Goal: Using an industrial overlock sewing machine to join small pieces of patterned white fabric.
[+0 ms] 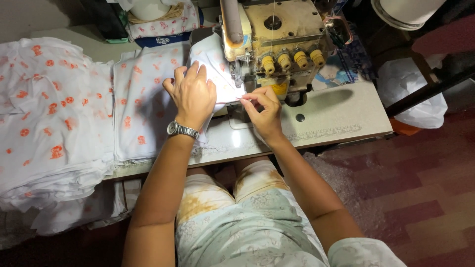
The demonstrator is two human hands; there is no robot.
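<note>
My left hand point(194, 94), with a metal watch on its wrist, lies flat with fingers spread on a white cloth piece with orange prints point(213, 62), pressing it down in front of the sewing machine point(277, 39). My right hand point(262, 109) pinches the near edge of that cloth between thumb and forefinger, just below the machine's needle area. The cloth runs under the machine's presser part, where it is partly hidden.
A thick stack of the same printed white cloth point(49, 113) covers the table's left half, and a second pile point(141, 94) lies beside my left hand. The beige table point(341, 118) ends at the right. White bags point(415, 94) stand on the floor.
</note>
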